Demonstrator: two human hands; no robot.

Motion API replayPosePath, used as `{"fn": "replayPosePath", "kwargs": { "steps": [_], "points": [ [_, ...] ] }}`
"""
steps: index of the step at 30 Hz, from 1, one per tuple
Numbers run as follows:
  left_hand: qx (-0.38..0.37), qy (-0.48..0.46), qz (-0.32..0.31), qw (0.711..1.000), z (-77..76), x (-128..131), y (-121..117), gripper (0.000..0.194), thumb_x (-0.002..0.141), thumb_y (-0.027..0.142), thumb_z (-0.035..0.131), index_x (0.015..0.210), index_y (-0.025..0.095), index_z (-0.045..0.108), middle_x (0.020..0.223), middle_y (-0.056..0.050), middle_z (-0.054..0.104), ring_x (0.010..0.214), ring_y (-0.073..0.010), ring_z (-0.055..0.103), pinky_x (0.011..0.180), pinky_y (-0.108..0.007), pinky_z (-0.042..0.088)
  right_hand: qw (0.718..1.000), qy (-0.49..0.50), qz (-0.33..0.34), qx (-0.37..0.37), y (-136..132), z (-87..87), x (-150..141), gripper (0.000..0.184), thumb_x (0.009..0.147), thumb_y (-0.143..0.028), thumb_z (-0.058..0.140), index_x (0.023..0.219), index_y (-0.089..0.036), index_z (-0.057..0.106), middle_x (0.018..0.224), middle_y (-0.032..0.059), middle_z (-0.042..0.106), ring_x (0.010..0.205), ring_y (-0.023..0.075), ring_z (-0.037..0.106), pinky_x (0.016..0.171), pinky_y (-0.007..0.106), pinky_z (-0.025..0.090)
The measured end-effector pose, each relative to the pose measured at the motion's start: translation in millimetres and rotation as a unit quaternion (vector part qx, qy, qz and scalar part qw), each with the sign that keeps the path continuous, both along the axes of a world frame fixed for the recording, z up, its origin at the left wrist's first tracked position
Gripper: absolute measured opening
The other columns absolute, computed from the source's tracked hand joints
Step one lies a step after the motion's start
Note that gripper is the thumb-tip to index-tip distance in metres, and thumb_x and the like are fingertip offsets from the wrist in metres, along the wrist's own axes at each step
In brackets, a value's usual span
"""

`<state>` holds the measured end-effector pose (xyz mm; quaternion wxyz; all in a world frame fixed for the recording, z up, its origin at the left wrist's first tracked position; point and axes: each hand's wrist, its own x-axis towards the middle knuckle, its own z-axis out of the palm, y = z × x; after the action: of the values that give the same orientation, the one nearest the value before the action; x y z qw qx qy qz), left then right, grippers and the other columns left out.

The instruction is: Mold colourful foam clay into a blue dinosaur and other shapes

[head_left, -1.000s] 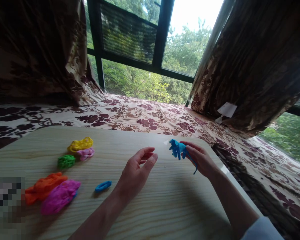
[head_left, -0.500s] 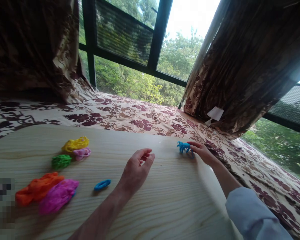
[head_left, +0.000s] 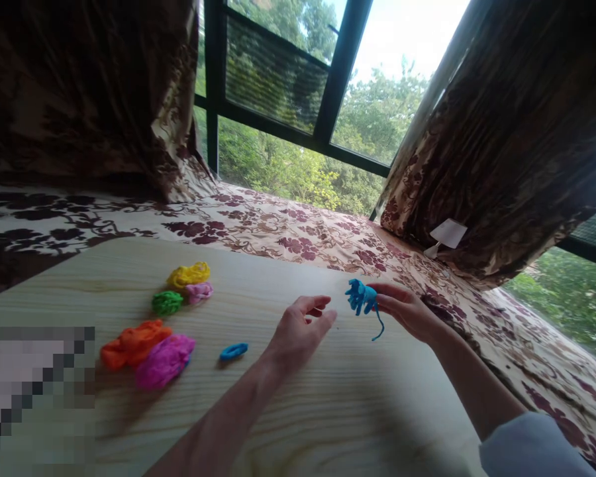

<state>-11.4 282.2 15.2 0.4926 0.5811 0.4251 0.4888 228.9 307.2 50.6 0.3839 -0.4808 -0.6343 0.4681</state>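
Between the thumb and fingers of my right hand (head_left: 407, 310) is a small blue animal figure (head_left: 361, 295), with several legs and a long thin tail that hangs down. It looks lifted off the pale wooden table (head_left: 328, 404). My left hand (head_left: 302, 328) is to its left, over the tabletop, fingers curved and apart from the thumb, holding nothing. A small blue loop (head_left: 234, 351) lies on the table left of that wrist.
Farther left on the table are crumpled soft bundles: yellow (head_left: 189, 274), light pink (head_left: 199, 292), green (head_left: 167, 303), orange (head_left: 134, 344) and bright pink (head_left: 163, 361). Beyond the table's edge, patterned cloth (head_left: 298, 228) spreads toward the windows. A small white lamp (head_left: 448, 233) stands by the right curtain (head_left: 481, 152).
My right hand has raised the blue figure and tilted it, so its tail now hangs free. My left hand keeps its curved shape. The whole view has shifted, with the table items appearing farther right.
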Motion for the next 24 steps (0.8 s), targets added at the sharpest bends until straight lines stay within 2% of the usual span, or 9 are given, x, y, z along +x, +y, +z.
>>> {"fn": "replayPosePath", "kwargs": {
  "steps": [3, 7, 19, 24],
  "points": [
    [0.034, -0.012, -0.014, 0.999, 1.4, 0.9, -2.8, 0.041, 0.071, 0.039, 0.062, 0.108, 0.020, 0.063, 0.106, -0.008, 0.061, 0.096, -0.0215, 0.055, 0.082, -0.034, 0.045, 1.000, 0.003, 0.031, 0.003, -6.7, 3.4, -23.0, 0.037, 0.077, -0.038, 0.062, 0.109, -0.020, 0.062, 0.104, 0.0070, 0.066, 0.093, 0.0206, 0.060, 0.088, 0.041, 0.043],
    [0.057, -0.003, -0.015, 0.998, 1.0, 0.4, -3.4, 0.034, 0.074, 0.038, 0.060, 0.104, 0.023, 0.065, 0.105, -0.007, 0.060, 0.096, -0.0212, 0.055, 0.081, -0.034, 0.045, 0.999, -0.007, 0.050, 0.006, -10.3, 5.8, -36.5, 0.037, 0.078, -0.037, 0.062, 0.109, -0.018, 0.062, 0.104, 0.0081, 0.066, 0.092, 0.0204, 0.060, 0.087, 0.040, 0.044],
    [0.030, -0.017, 0.020, 0.999, -8.8, 1.6, 4.3, 0.036, 0.070, 0.036, 0.064, 0.101, 0.018, 0.064, 0.100, -0.008, 0.063, 0.092, -0.0203, 0.057, 0.076, -0.032, 0.046, 0.998, -0.040, 0.034, 0.022, -12.7, 6.2, -36.6, 0.036, 0.076, -0.038, 0.063, 0.104, -0.017, 0.064, 0.092, 0.0060, 0.067, 0.078, 0.0168, 0.060, 0.066, 0.028, 0.045],
    [0.020, -0.017, 0.007, 1.000, -7.8, 1.7, 3.0, 0.035, 0.069, 0.034, 0.065, 0.100, 0.019, 0.065, 0.098, -0.008, 0.064, 0.089, -0.0198, 0.058, 0.076, -0.031, 0.047, 0.999, -0.032, 0.019, 0.014, -13.5, 2.2, -34.4, 0.038, 0.076, -0.041, 0.061, 0.106, -0.018, 0.064, 0.096, 0.0065, 0.067, 0.079, 0.0165, 0.060, 0.067, 0.029, 0.045]
  ]
}}
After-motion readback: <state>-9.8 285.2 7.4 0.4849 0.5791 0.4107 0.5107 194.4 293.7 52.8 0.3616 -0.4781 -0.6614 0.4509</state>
